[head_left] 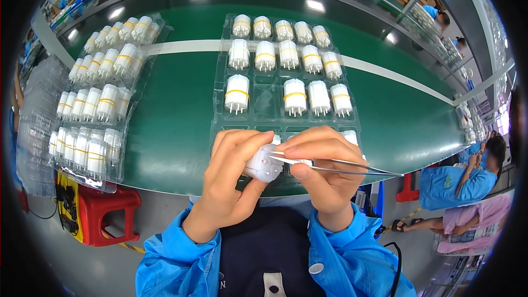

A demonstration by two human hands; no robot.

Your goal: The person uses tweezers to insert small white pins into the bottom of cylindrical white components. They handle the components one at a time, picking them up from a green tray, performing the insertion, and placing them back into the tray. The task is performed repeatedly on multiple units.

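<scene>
My left hand point(226, 179) is closed around a white cylindrical plug unit point(264, 168), its end face turned toward my right hand. Pinched in my right hand point(330, 173) is a pair of metal tweezers point(357, 169), whose tips meet that end face. Whether the tips grip any small part there cannot be made out. Just beyond both hands lies a clear plastic tray point(264, 99) with rows of similar white units, most ringed by a yellow band and with pins facing me. One compartment in its third row holds no unit. My hands cover part of its nearest row.
A second clear tray point(127, 124) of white units lies at the left on the green table point(176, 115). Clear trays point(41, 121) are stacked beyond it. A red stool point(107, 209) stands below left. At the right sit co-workers, one in a blue smock point(456, 187).
</scene>
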